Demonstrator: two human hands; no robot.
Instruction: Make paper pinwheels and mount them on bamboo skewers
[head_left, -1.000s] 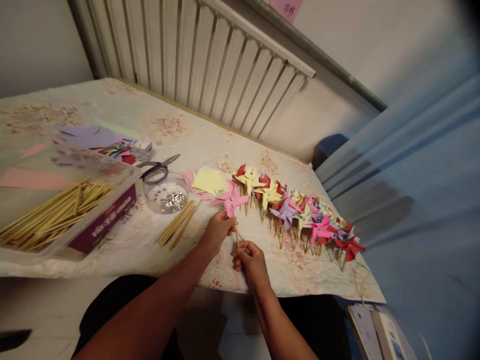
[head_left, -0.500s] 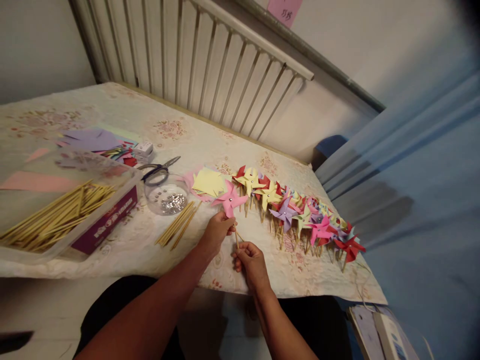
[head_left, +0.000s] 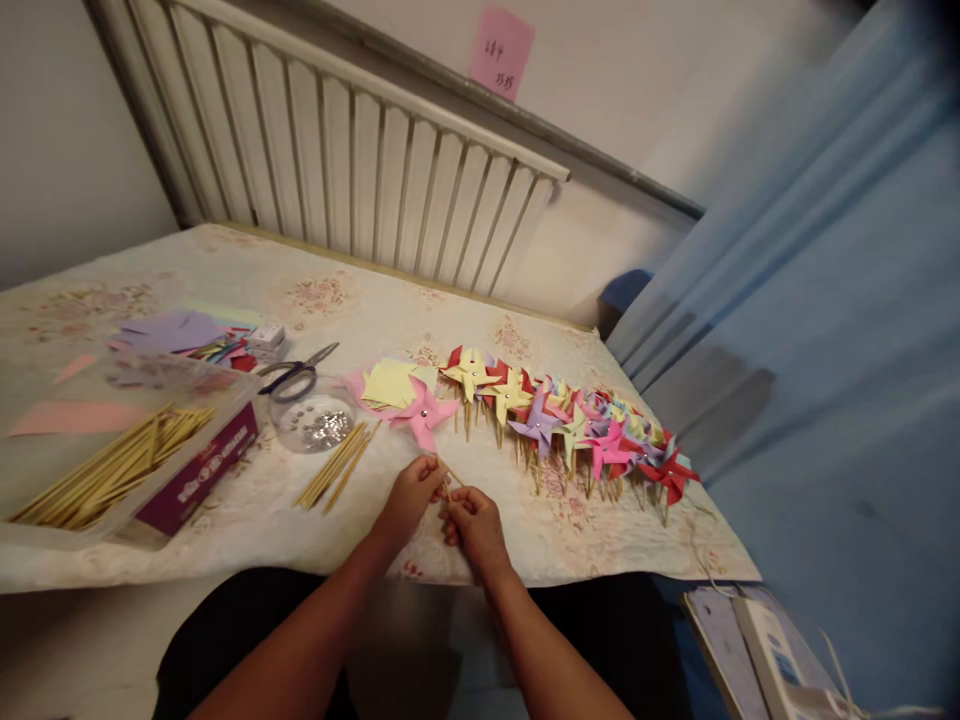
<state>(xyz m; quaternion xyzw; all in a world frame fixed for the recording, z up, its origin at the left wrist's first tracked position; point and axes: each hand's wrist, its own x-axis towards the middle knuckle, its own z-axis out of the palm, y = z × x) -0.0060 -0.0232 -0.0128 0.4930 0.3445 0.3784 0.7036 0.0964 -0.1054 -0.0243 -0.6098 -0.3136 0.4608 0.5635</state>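
A pink paper pinwheel (head_left: pixel 424 412) with a small metal centre stands upright just beyond my hands, on a thin wooden stick. My left hand (head_left: pixel 411 498) is closed, pinching the stick below the pink blades. Close beside it, my right hand (head_left: pixel 476 530) is closed on the lower part, its fingertips almost meeting the left ones. A second thin length angles across to the right hand; whether it is another stick or a wire, I cannot tell. Behind the pinwheel lie yellow paper squares (head_left: pixel 394 384). Loose wooden sticks (head_left: pixel 334 465) lie left of my hands.
At left stands a clear plastic box (head_left: pixel 238 436) of sticks. Scissors (head_left: pixel 300 372) lie behind a round clear dish (head_left: pixel 311 418) of small metal pieces. Many finished pinwheels (head_left: pixel 540 424) stand in rows at right. A radiator (head_left: pixel 360 170) and a blue curtain (head_left: pixel 810 320) border the table.
My left hand has slid from just under the pink blades down the stick, closer to my right hand. The camera view has tilted up and shifted right.
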